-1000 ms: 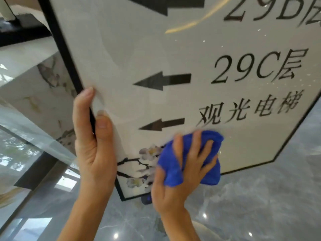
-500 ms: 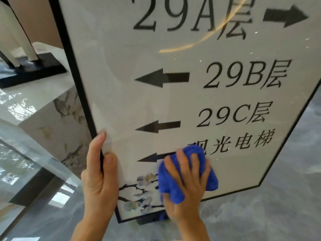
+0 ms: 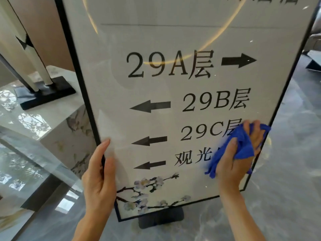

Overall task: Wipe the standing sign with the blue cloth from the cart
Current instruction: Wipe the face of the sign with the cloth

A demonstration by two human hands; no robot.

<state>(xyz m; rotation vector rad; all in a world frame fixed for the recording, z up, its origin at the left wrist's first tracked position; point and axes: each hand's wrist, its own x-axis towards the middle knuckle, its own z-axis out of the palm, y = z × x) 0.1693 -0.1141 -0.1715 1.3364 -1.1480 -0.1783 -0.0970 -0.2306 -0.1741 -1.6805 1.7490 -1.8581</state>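
The standing sign (image 3: 173,87) is a tall white panel in a thin black frame, printed with black arrows, floor numbers and a blossom branch at the bottom. It stands on a dark foot (image 3: 161,219). My left hand (image 3: 99,176) grips the sign's left edge low down, thumb on the front face. My right hand (image 3: 234,160) presses the bunched blue cloth (image 3: 238,145) flat against the sign's lower right part, near the right frame edge, covering part of the lettering.
A marble block (image 3: 69,136) stands just left of the sign, carrying a white sculpture on a black base (image 3: 46,94). A glass panel (image 3: 26,162) runs along the lower left. Grey polished marble floor (image 3: 286,171) lies to the right.
My right hand has swept the blue cloth from the lower middle of the sign to its lower right edge. The view has tilted up, showing more of the sign. My left hand keeps its grip.
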